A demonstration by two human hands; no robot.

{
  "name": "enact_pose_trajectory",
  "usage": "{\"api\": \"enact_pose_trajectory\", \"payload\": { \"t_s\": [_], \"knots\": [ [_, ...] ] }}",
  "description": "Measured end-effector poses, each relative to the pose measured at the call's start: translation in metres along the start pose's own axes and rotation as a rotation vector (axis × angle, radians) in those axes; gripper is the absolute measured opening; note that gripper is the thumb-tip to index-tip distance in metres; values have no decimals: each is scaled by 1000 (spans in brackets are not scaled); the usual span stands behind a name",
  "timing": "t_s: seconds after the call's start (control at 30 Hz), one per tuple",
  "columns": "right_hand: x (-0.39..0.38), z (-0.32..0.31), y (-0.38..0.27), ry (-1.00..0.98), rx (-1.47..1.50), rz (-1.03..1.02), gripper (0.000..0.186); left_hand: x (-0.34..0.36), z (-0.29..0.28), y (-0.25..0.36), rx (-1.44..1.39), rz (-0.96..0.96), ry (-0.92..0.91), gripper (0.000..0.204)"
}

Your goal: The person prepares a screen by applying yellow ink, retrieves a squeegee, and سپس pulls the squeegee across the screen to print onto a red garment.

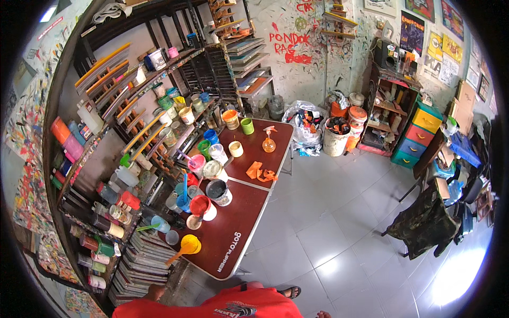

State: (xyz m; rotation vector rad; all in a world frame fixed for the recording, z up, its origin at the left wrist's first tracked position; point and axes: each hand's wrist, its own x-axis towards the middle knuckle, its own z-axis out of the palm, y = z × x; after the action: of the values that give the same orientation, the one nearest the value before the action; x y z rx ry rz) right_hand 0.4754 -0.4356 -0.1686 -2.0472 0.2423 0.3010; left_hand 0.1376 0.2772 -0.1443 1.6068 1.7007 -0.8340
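1. Paint-spattered wall [336, 58] rises beyond a dark red tabletop [246, 204] crowded with pots along its left side.
2. Yellow pot [192, 244] sits at the tabletop's near left corner, its brown handle [175, 257] jutting past the edge; a bump from the red shirt [254, 303] could tip it.
3. Left hand [155, 291] hangs nearest that corner, right hand [322, 315] beyond the tabletop's near right corner; whether either grips anything cannot be told.
4. Blue stick [185, 186], upright at the tabletop's left edge, could snag a sleeve and cause spills.
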Motion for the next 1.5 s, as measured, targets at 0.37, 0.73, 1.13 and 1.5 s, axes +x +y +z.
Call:
{"api": "enact_pose_trajectory", "payload": {
  "t_s": [0.37, 0.73, 1.13, 1.5],
  "knots": [
    [289, -32, -162, -85, -76, -205, 22, -64, 201, 183, 344, 154, -849, 33],
    [491, -41, -190, -362, -433, -344, 26, -133, 207, 504, 895, 474, -834, 37],
    [775, -112, -47, -456, -556, -608, 18, -262, 75, 934, 430, 1207, 163, 30],
    [1102, -66, -296, -455, -233, -444, 17, -331, -238, 1150, -241, 1194, 1322, 44]
  ]
}}
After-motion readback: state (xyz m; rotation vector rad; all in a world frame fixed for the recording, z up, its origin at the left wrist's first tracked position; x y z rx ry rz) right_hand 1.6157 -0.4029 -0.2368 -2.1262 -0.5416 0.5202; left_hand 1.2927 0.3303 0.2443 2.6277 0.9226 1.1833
